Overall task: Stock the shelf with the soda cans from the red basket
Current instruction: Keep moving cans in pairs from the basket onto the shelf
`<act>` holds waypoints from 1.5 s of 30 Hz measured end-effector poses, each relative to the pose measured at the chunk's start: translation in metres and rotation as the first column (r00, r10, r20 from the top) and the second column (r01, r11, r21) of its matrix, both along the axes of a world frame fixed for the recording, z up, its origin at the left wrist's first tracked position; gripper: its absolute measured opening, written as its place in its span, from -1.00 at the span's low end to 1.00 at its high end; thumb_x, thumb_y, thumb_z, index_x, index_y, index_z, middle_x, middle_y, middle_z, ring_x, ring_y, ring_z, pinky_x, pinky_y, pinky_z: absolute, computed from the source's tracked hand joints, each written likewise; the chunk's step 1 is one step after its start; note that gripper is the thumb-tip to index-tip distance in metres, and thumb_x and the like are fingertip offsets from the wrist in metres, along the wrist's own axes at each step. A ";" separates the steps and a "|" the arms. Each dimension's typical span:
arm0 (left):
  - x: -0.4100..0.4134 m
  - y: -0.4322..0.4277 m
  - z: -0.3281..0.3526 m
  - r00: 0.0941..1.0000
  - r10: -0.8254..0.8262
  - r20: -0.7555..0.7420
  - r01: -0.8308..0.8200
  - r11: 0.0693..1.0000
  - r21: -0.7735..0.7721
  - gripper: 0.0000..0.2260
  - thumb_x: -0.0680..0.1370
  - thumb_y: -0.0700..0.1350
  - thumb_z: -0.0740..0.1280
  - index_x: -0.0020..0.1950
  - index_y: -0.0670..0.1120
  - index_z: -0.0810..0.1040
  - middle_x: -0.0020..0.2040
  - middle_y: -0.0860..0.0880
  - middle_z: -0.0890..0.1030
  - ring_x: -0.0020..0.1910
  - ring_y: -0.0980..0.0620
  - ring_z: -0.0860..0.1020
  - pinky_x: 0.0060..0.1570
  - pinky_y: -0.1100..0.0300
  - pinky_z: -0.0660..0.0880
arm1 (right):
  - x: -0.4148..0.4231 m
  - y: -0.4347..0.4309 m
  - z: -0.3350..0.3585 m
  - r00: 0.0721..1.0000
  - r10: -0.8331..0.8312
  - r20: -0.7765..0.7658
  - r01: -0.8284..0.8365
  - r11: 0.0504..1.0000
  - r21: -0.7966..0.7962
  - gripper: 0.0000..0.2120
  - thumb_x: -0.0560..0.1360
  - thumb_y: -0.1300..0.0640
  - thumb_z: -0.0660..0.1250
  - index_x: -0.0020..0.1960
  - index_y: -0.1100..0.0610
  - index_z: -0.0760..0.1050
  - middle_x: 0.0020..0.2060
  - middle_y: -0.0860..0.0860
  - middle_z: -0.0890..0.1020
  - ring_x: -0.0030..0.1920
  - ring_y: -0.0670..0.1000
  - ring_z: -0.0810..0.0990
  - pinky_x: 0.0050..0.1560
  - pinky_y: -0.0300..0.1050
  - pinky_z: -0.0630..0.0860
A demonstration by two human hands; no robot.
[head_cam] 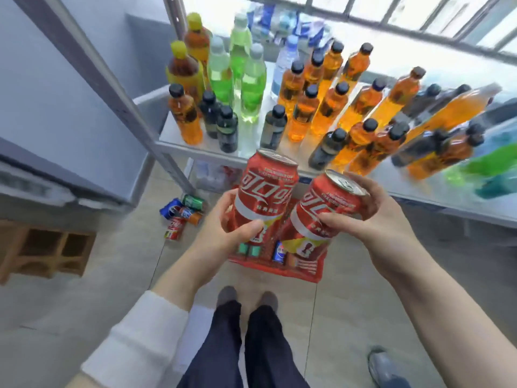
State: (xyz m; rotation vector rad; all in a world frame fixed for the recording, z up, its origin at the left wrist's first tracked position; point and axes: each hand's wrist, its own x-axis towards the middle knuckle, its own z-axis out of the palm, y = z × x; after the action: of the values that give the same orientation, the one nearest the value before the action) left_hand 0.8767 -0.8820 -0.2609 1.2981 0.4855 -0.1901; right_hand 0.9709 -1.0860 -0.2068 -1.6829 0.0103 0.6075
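Nearest the camera: dark trousers (246, 345) and two grey shoes (228, 294) are standing on the tiled floor (349, 317). A white sleeve (140, 337) is covering the left forearm; the right forearm is showing bare. A third shoe (382, 365) is poking in at lower right.

Left hand (226, 222) is wrapping around a red cola can (264, 191), thumb across the front, fingers behind, can upright and tilting slightly. Right hand (375, 208) is gripping a second red cola can (327, 207), thumb low on its side, fingers curling over near the top rim; this one is leaning toward the left. Both cans are hanging in the air, close together, not touching as far as I can tell.

Directly below them the red basket (305, 268) is sitting on the floor in front of the shoes. More cans are lying inside, one blue (279, 252); the rest are mostly hidden by the hands.

Left of the basket, a small heap of loose cans (181, 212) is lying on the floor: blue, green, orange, red.

Beyond, the metal shelf (195, 148) is carrying many upright bottles: orange ones with black caps (327, 112), dark ones (228, 128), green ones (251, 79), two yellow-capped (183, 68). The right end is blurring.

Far left, a wooden stool (47, 250) is standing by a grey wall.
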 end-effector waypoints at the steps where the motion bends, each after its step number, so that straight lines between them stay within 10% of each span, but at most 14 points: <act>1: -0.002 0.002 0.015 1.000 -0.001 0.019 0.001 1.000 0.019 -0.24 0.07 0.22 0.55 0.21 0.08 0.41 0.10 0.02 0.63 0.10 0.04 0.60 0.06 0.09 0.54 | -0.003 0.005 0.015 1.000 -0.011 0.021 0.011 1.000 -0.002 -0.24 -0.01 0.23 0.62 0.12 -0.03 0.43 0.00 -0.01 0.64 -0.10 -0.15 0.66 -0.21 -0.34 0.54; 27: 0.161 0.033 0.251 0.804 -0.137 0.579 -0.042 0.957 0.286 -0.41 0.16 0.10 0.50 0.12 0.06 0.39 -0.05 -0.03 0.65 -0.04 0.06 0.64 -0.11 0.25 0.56 | 0.117 0.039 0.262 0.838 -0.005 0.546 -0.037 0.997 0.066 -0.32 0.04 0.09 0.54 0.14 -0.05 0.45 0.01 0.05 0.65 0.02 -0.04 0.64 -0.10 -0.20 0.60; 45: 0.279 0.066 0.265 0.831 -0.230 0.507 -0.030 0.890 0.455 -0.39 0.09 0.10 0.51 0.06 0.08 0.36 -0.01 0.05 0.62 -0.07 0.21 0.62 -0.13 0.32 0.55 | 0.280 0.056 0.342 0.576 0.473 0.667 0.062 0.788 -0.612 -0.35 0.19 0.13 0.59 0.20 0.07 0.38 0.05 0.00 0.46 0.07 0.00 0.47 -0.03 -0.17 0.42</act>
State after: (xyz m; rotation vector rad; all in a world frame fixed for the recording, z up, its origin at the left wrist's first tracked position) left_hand 1.1558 -0.8164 0.0038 1.7529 -0.0534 0.2268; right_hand 1.2505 -1.0304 0.1351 -2.4759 -0.7659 -0.0772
